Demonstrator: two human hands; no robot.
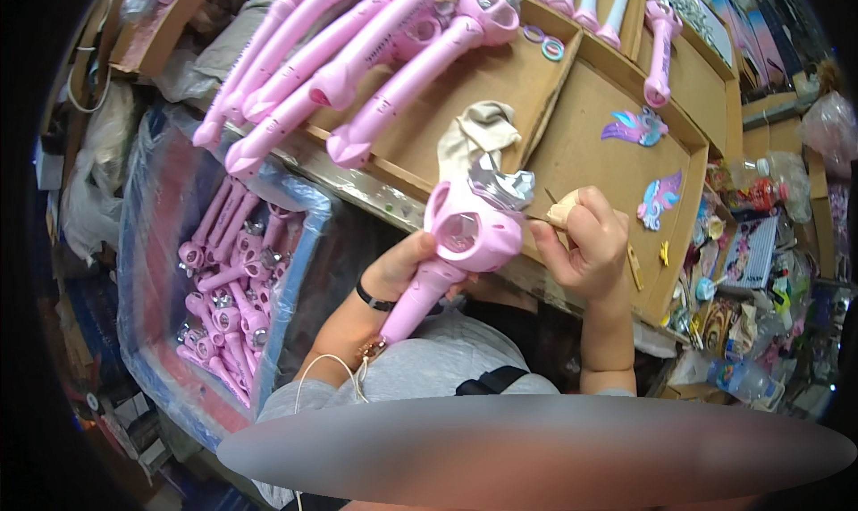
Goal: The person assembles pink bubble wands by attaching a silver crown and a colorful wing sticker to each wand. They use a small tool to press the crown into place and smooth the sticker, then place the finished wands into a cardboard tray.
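Note:
My left hand is wrapped round the handle of a pink toy wand, tilted with its thick, hollow head up. A silver, crown-like piece sits on top of that head. Close to the wand's right side, my right hand is closed in a pinch. Something beige shows at its fingertips, with a thin dark tip beside it; I cannot tell what these are. A crumpled cream cloth lies just beyond the wand's head.
Several long pink wands lie across the divided cardboard tray. Two purple-blue winged figures and a small yellow piece lie at its right. A plastic-lined blue bin at left holds many small wands. Clutter fills the right.

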